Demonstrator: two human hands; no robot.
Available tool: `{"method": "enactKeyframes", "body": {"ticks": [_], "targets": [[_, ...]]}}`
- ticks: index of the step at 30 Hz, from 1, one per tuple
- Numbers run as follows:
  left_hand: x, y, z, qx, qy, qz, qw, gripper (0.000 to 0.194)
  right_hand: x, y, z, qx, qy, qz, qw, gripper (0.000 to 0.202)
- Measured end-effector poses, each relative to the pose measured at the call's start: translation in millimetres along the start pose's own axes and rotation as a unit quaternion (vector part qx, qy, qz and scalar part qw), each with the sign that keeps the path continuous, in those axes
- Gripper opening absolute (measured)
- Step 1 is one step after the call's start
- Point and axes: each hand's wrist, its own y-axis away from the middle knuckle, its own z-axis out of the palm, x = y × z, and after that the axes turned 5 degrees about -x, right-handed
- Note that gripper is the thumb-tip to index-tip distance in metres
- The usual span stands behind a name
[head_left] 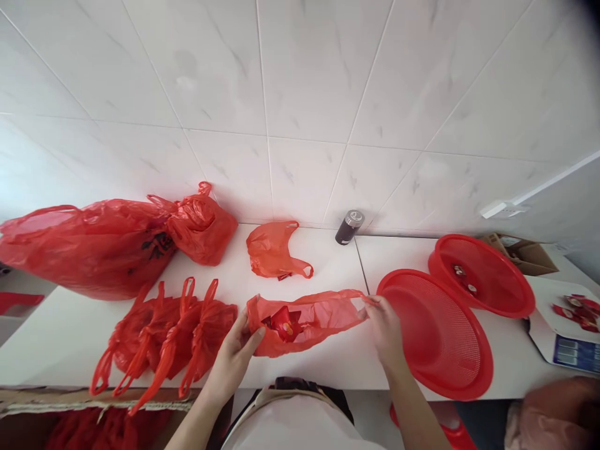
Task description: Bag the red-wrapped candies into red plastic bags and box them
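Red thin plastic fills most of the view: the person stretches a small bag [307, 319] between both hands just above the white table [65, 331], close to its near edge. The left hand [234, 353] pinches the bag's left rim, fingers pressed together on the film with the thumb on top; the right hand [385, 328] pinches the right handle in the same way, so the mouth is drawn out wide and flat. Held taut like this, the bag shows its contents, a few red wrapped packets [284, 324] sitting low at the left end, near the left hand. To the left of the bag lie several filled bags [178, 334] with their handles knotted, laid side by side with the knots pointing to the near edge. Behind them rests a big bag [94, 247], bulging and tied, against the tiled wall. An empty bag [274, 250] lies crumpled further back, apart from the hands, and a dark bottle [349, 227] lies tilted at the wall. On the right two red baskets [440, 337] overlap, the far one holding a few packets; the near one is just beside the right hand. A scale [569, 340] at the far right carries more packets.
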Motion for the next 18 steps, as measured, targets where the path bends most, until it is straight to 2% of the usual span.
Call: {"method": "enactKeyframes", "body": {"ticks": [1, 5, 7, 9, 11, 12, 13, 14, 15, 17, 18], "targets": [[3, -1, -1.2, -0.002, -0.017, 0.006, 1.0, 0.073, -1, -3, 0, -0.012, 0.002, 0.004, 1.0, 0.023], [5, -2, -7.6, -0.017, -0.141, -0.005, 0.99, 0.065, 2, -23, 0, -0.129, 0.005, 0.056, 0.99, 0.022], [6, -2, -7.8, -0.024, -0.173, -0.015, 0.985, 0.057, -4, -38, 4, -0.132, -0.006, 0.042, 0.99, 0.023], [6, -3, -4.3, -0.025, -0.191, -0.028, 0.981, 0.05, -16, -56, 22, -0.123, 0.012, -0.009, 0.992, 0.023], [6, -7, 1.4, -0.019, -0.215, -0.043, 0.975, 0.046, -28, -76, 56, -0.169, 0.086, -0.082, 0.978, 0.021], [5, -9, 4.3, -0.019, -0.226, -0.05, 0.973, 0.045, -31, -86, 79, -0.222, 0.14, -0.117, 0.958, 0.022], [5, -11, 6.7, -0.018, -0.233, -0.055, 0.971, 0.044, -30, -96, 103, -0.286, 0.22, -0.141, 0.922, 0.026], [6, -13, 8.5, -0.017, -0.236, -0.06, 0.97, 0.044, -26, -105, 127, -0.352, 0.319, -0.157, 0.866, 0.03], [6, -13, 9.5, -0.013, -0.237, -0.065, 0.969, 0.044, -19, -112, 151, -0.385, 0.351, -0.157, 0.839, 0.028], [8, -12, 9.3, 0.01, -0.232, -0.069, 0.97, 0.046, 2, -124, 188, -0.414, 0.404, -0.151, 0.802, 0.03], [9, -10, 8.2, 0.027, -0.229, -0.067, 0.971, 0.048, 14, -128, 201, -0.414, 0.419, -0.146, 0.795, 0.033]]}}
